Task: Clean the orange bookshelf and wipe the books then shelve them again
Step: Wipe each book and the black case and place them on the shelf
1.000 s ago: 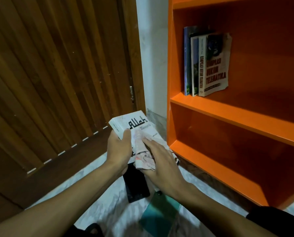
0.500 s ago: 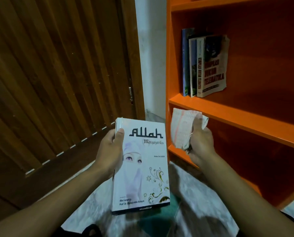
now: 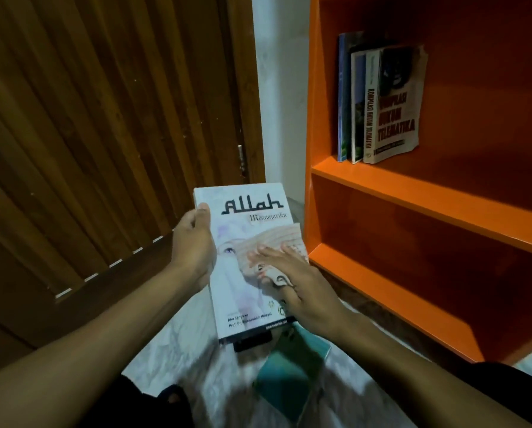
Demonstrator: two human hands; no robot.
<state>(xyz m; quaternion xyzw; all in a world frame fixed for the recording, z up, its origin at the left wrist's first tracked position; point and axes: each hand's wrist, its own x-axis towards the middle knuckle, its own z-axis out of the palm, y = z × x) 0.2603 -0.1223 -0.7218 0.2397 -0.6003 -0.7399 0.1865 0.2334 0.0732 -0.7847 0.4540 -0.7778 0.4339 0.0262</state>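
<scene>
Between the wooden door [image 3: 104,134] and the orange bookshelf [image 3: 413,205] I hold a white book [image 3: 243,291] cover-up over the pale floor [image 3: 172,359]. My left hand [image 3: 193,242] grips its left edge, thumb on the cover. My right hand [image 3: 295,276] lies flat, fingers straight, pressing a pale cloth [image 3: 277,242] onto the cover. Three books [image 3: 379,103] stand upright at the left end of a shelf. Below the held book I see what may be a teal book [image 3: 286,375]; it is blurred.

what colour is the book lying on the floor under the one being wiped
Teal green, seen best in the head view, partly hidden by the held book.
</scene>
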